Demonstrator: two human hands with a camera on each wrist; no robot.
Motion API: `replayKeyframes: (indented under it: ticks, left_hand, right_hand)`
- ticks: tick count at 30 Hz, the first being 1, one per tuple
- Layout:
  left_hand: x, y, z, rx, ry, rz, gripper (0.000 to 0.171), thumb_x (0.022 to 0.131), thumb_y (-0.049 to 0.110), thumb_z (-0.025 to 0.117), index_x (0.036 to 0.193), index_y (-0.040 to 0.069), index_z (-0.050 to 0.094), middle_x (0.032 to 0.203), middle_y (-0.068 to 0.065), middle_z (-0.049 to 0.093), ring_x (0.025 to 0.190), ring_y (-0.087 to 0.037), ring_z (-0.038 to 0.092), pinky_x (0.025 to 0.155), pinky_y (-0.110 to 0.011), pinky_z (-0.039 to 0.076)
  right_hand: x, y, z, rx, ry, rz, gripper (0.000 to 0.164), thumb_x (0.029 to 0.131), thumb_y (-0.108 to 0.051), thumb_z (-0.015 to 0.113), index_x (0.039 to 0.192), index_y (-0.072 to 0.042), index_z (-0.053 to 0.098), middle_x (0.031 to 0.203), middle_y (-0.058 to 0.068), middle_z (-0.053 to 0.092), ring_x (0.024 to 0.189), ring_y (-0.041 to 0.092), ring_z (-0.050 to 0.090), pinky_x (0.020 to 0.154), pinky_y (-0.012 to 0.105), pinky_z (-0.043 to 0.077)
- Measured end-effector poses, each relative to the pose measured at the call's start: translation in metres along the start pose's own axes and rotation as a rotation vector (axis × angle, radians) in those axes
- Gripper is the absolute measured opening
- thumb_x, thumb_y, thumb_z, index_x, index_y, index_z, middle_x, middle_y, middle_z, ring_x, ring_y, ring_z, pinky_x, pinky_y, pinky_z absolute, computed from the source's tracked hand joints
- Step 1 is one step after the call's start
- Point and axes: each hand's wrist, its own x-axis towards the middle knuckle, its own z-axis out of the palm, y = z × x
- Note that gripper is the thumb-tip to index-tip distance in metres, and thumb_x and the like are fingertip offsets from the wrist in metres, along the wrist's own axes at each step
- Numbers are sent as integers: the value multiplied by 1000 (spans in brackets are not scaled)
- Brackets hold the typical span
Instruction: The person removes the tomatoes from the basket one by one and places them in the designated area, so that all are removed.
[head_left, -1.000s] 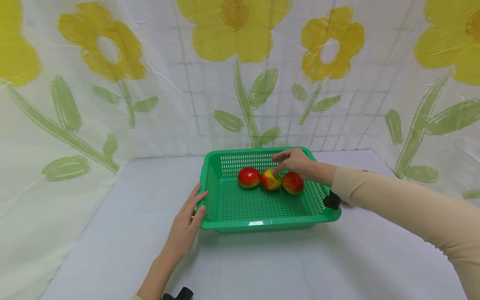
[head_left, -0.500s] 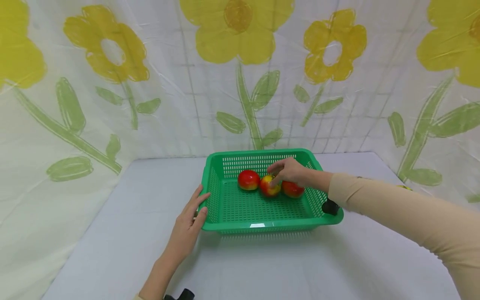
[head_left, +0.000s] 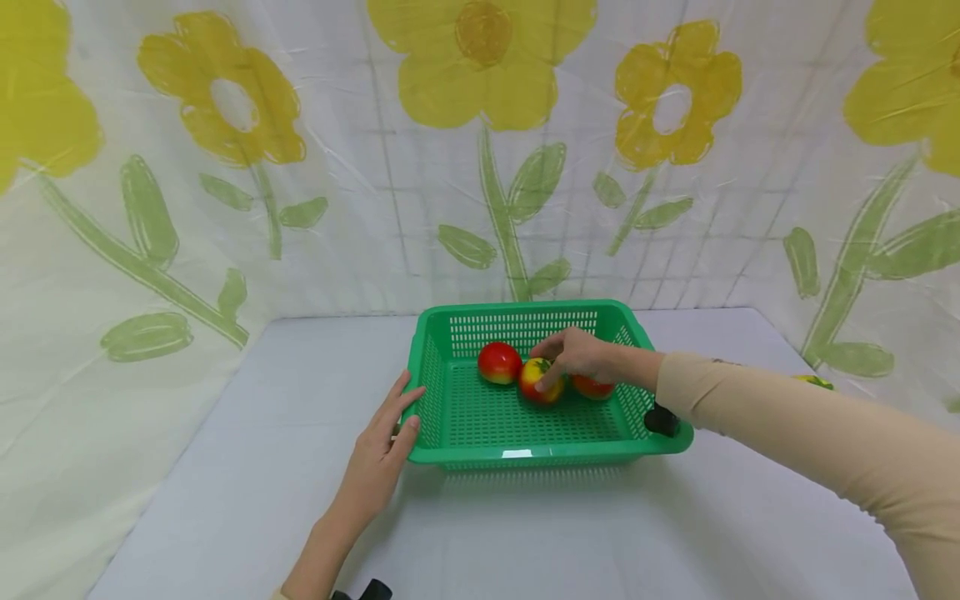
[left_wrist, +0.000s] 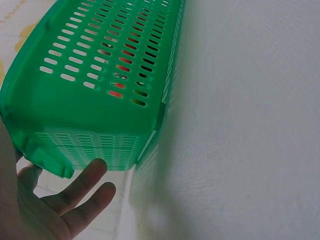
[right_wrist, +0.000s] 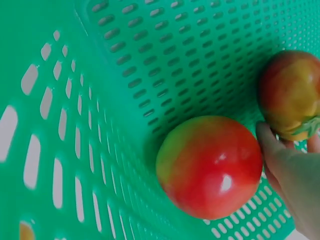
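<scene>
Right hand point(head_left: 581, 354) gripping middle fruit point(head_left: 531, 387), red-yellow with green stem top, thumb on front side, fingers over far side. Fruit sits inside green basket point(head_left: 555, 452), mid-width, nearer back edge. Left fruit point(head_left: 499, 363) just beside it; right fruit point(head_left: 592, 387) nearest basket's right edge, partly hidden by right hand. Left hand point(head_left: 375, 462) at basket's left edge, near front-left corner, fingers spread and fairly straight, touching rim. Basket on white-covered table point(head_left: 225, 467). Flower-print curtain point(head_left: 337, 250) behind.
</scene>
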Motion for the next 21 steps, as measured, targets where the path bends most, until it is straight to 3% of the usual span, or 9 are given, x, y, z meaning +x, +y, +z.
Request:
replayKeyframes:
  ticks: [5,16,21]
  left_hand:
    - [0,0,0,1,7,4,40,106,29,46,146,36,44,160,11,24,114,-13,55,81,-37,51]
    - [0,1,0,8,12,6,41,106,26,47,147,29,46,160,10,24,116,-15,55,82,-38,52]
    - [0,2,0,7,2,-12,41,106,25,47,147,31,45,160,10,23,115,-14,55,82,-38,51]
  right_hand:
    - [-2,-1,3,60,-43,44,59,73,0,85,128,-4,64,138,16,52,123,33,48,85,46,53]
    - [-3,-5,0,24,-29,-4,62,73,-4,86,130,-4,62,137,13,54,113,30,53,82,44,54]
    - [-5,-8,-7,42,-12,-44,61,74,-5,85,131,-6,62,134,13,54,112,31,53,82,42,55]
